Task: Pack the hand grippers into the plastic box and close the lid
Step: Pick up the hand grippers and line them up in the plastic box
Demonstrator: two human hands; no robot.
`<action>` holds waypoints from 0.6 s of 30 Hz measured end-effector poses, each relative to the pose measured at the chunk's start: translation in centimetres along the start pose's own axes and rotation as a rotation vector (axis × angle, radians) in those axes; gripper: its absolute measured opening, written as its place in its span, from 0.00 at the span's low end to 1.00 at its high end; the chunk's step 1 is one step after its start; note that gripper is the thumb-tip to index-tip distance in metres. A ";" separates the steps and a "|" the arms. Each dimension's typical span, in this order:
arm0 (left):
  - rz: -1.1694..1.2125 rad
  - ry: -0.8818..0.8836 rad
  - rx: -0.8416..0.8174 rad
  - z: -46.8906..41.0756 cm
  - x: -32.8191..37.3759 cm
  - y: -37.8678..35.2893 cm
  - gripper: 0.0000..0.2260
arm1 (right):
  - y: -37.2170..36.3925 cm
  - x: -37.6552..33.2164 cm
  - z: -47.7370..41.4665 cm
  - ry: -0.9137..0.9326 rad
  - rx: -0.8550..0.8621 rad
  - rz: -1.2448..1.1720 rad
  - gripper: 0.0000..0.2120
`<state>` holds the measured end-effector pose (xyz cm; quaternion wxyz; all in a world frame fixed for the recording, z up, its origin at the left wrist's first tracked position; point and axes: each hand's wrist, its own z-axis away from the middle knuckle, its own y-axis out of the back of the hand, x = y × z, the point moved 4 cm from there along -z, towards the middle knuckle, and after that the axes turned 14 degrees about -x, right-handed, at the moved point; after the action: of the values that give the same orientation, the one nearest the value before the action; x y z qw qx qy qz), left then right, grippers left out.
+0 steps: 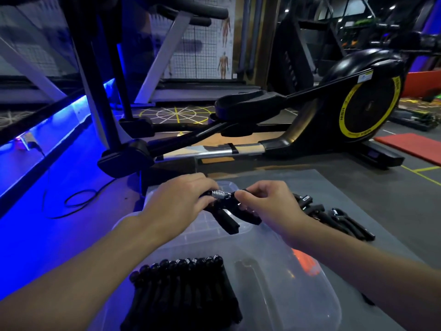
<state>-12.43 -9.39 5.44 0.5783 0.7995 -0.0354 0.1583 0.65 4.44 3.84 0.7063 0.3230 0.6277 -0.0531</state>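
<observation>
Both hands, left hand (pixel 176 199) and right hand (pixel 265 204), pinch one hand gripper (pixel 225 209) over the plastic box (pixel 274 283) (lid off), likely folding it to fit the row.

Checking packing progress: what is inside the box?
A row of black grippers fills the box's left side. An orange thing shows through its right wall, inside or outside unclear. Its near end is cropped.

Left hand (pixel 176 199) and right hand (pixel 267 204) gripping one hand gripper (pixel 226 209), above clear plastic box (pixel 298 295)
</observation>
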 end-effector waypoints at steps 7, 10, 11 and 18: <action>0.011 -0.031 0.022 0.1 -0.6 -0.2 0.07 | 0.5 -0.4 0.0 0.026 -0.226 0.074 0.09; 0.049 -0.023 0.046 0.4 -0.6 -0.1 0.08 | 0.8 -0.2 0.6 0.020 -0.349 0.060 0.13; 0.080 -0.016 0.057 0.5 -0.5 -0.1 0.08 | 0.8 -0.1 0.8 0.017 -0.378 0.063 0.12; 0.334 0.106 0.082 1.0 -0.6 -0.2 0.09 | 0.7 0.0 2.1 -0.032 -0.418 0.024 0.08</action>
<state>-12.75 -10.34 4.83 0.5121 0.7959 -0.1305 0.2953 2.78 3.91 4.11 0.7684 0.1761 0.6098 0.0817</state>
